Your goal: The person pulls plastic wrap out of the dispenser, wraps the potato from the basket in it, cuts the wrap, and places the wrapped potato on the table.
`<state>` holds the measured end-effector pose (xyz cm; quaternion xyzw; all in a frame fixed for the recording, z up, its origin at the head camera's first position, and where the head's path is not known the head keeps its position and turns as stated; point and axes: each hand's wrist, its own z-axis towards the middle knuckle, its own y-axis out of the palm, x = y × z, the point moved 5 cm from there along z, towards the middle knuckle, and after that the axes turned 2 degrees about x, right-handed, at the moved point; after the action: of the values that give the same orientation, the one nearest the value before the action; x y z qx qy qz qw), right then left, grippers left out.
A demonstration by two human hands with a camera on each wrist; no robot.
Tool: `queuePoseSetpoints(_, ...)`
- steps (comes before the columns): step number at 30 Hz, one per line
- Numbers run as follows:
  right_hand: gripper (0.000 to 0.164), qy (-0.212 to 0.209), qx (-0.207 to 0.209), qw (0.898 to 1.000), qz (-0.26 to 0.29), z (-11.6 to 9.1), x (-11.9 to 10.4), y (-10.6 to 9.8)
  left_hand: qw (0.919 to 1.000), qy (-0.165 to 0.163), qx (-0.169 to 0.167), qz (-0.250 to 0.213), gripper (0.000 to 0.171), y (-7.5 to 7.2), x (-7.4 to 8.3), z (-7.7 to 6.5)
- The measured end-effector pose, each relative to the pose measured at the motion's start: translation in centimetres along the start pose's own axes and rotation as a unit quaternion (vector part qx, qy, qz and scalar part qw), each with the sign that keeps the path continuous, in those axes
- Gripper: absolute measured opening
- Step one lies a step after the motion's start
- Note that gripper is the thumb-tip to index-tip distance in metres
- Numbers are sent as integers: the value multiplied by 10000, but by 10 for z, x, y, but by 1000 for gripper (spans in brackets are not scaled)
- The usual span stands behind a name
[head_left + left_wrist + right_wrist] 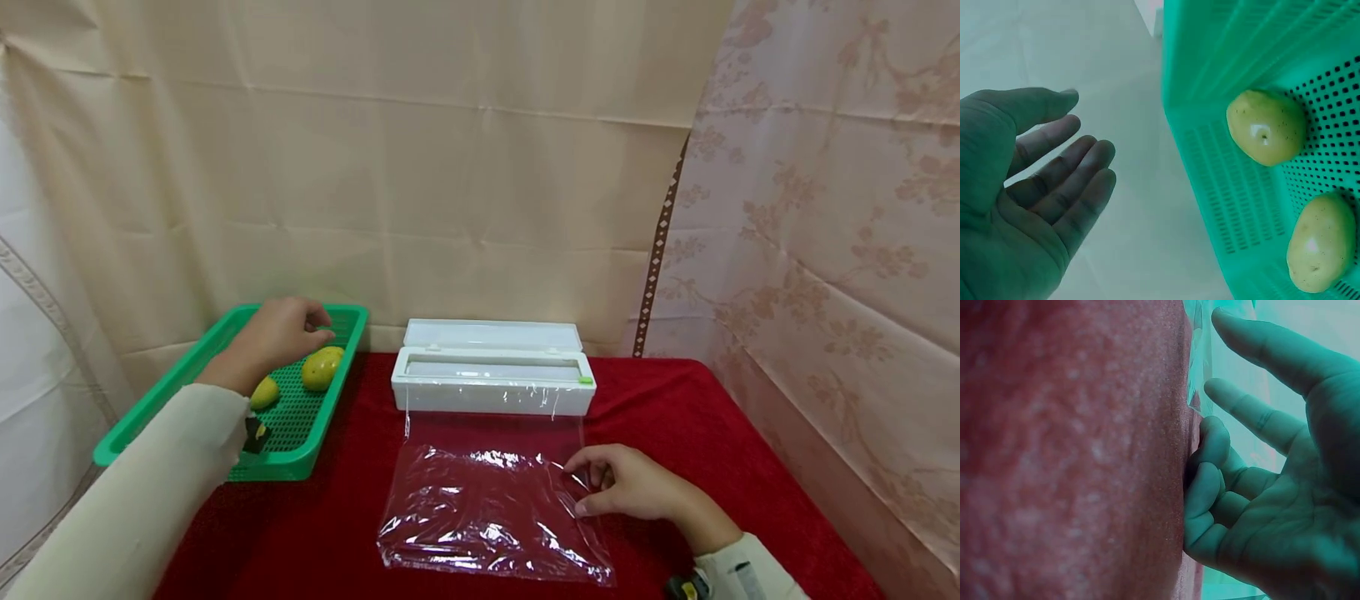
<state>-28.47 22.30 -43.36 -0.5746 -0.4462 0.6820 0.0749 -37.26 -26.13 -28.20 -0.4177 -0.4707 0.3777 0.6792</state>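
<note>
Above the green plastic basket (303, 463) at the left is my left hand (281, 335), its fingers loosely bent and holding nothing. Inside lie yellow, dark-speckled potatoes (1267, 128), apart from that hand in the left wrist view. A sheet of clear plastic wrap (480, 512) runs forward from a white wrap dispenser (495, 397) onto the red cloth. Beside the sheet's right edge, my right hand (633, 483) has its thumb and index finger spread apart. In the right wrist view its other fingers curl against the cloth; whether a fingertip touches the film I cannot tell.
The dispenser's lid (491, 335) stands raised at the back, and a small green slider (585, 380) sits at its right end. Red cloth (660, 400) covers the table. Beige curtain (450, 183) hangs behind, patterned curtain (840, 275) at the right.
</note>
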Motion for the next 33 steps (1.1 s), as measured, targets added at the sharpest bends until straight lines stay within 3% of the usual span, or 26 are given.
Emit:
queuePoseSetpoints(4,45,17,-6,10000,25,-1,1,0,9997,-44,-92,-209,34,4,-12,9)
queuePoseSetpoints(10,47,25,18,10000,45,-1,3,1,9988,-94,-149,-460,42,22,-31,17)
queuePoseSetpoints(17,49,15,13,10000,47,-1,4,1,9993,-92,-225,-277,52,43,-51,22)
queuePoseSetpoints(24,50,52,1,9999,105,0,3,1,9987,-206,-360,-296,61,56,-60,23)
queuePoseSetpoints(33,52,120,11,9998,154,1,5,1,9962,-508,-604,-361,81,63,-70,22)
